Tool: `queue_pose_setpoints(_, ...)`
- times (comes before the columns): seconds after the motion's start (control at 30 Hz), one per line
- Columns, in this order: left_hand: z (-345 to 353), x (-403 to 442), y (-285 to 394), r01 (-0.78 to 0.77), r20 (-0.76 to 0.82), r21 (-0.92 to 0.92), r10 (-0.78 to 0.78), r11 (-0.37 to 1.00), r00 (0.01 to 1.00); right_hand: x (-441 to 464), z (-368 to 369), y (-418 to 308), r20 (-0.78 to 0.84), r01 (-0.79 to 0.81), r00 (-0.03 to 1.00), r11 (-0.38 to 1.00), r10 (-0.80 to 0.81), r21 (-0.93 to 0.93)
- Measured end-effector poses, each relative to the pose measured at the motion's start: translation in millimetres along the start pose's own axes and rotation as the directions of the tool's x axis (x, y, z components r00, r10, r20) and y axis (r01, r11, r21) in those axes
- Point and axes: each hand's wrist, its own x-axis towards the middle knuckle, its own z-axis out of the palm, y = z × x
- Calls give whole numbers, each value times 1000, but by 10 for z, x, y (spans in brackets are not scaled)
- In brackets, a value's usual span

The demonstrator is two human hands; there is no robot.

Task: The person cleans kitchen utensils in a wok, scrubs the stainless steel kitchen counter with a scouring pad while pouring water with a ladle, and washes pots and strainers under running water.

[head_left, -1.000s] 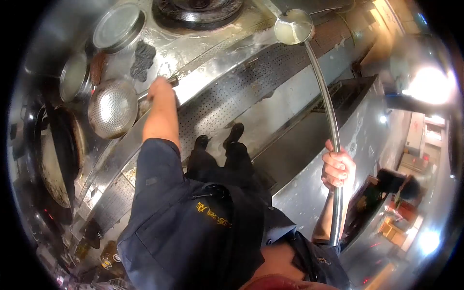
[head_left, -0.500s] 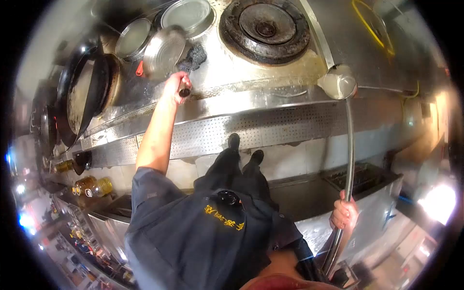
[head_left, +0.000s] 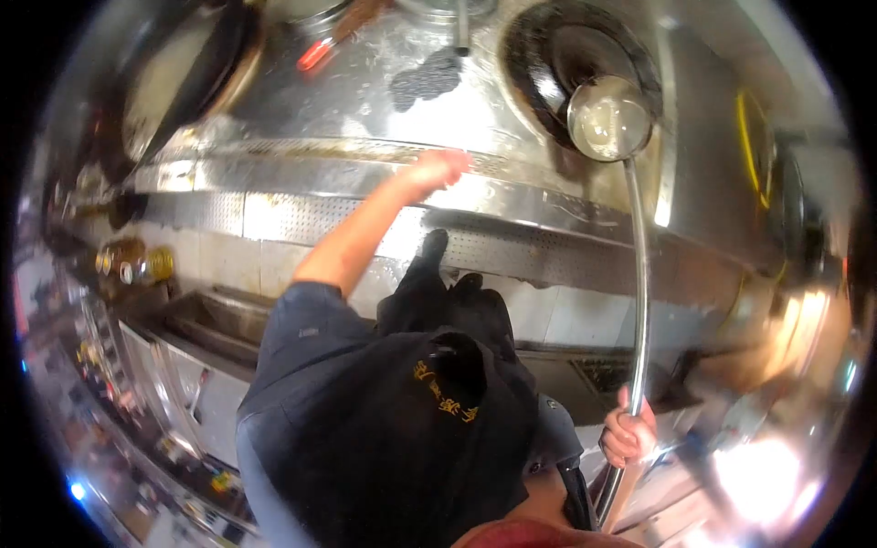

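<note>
My right hand [head_left: 628, 437] is closed around the long metal handle of a ladle. The ladle's round bowl [head_left: 608, 119] is over the dark burner [head_left: 585, 55], with some pale liquid visible in it. My left hand [head_left: 437, 175] is over the front edge of the steel stove, smeared by motion, and no object shows in it. Beyond it on the stove top lies a dark, crumpled scouring pad [head_left: 427, 80]. A thin handle with a dark end [head_left: 463, 44] points down from the top edge, near the pad.
A brush-like tool with a red end [head_left: 315, 55] lies at the upper left. Farther left is a large dark wok [head_left: 187, 82]. Bottles of yellow oil [head_left: 146, 266] stand low at the left. A yellow hose or cable [head_left: 751, 146] is at the right.
My left hand has moved away from the strainer's handle, which it gripped earlier, and toward the right. The ladle's bowl has come over the burner. The whole view has shifted.
</note>
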Motion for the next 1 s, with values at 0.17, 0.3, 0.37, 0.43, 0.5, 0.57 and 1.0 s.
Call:
queue_pose_setpoints(0.17, 839, -1053, -302, -163, 600, -195, 249, 967, 760, 946, 383, -326, -188, -188, 974, 916, 127, -353)
queue_pose_setpoints(0.3, 1102, -1406, 165, -69, 425, -624, 412, 778, 806, 1776, 376, -450, 68, -513, 854, 856, 516, -57)
queue_pose_setpoints(0.37, 1117, -1399, 258, 88, 162, -953, 241, 291, 957, 2174, 423, -223, 176, -622, 764, 781, 621, -56)
queue_pose_setpoints(0.43, 1006, -1424, 191, -219, -223, -971, -38, 94, 974, 2568, 520, 12, 180, -729, 661, 680, 729, -79)
queue_pose_setpoints(0.5, 774, -1543, 98, -507, -508, -860, -196, 61, 839, 2926, 764, 318, 147, -608, 627, 598, 765, -522)
queue_pose_setpoints(0.57, 449, -1551, -268, -606, -587, -795, -203, -41, 784, 3570, 859, 420, 31, -74, 744, 128, 667, -989)
queue_pose_setpoints(1.0, -1042, -2806, -1664, -744, -808, -520, -524, 419, 270, 8160, 1229, 1412, 830, 473, 558, -825, 9, -310)
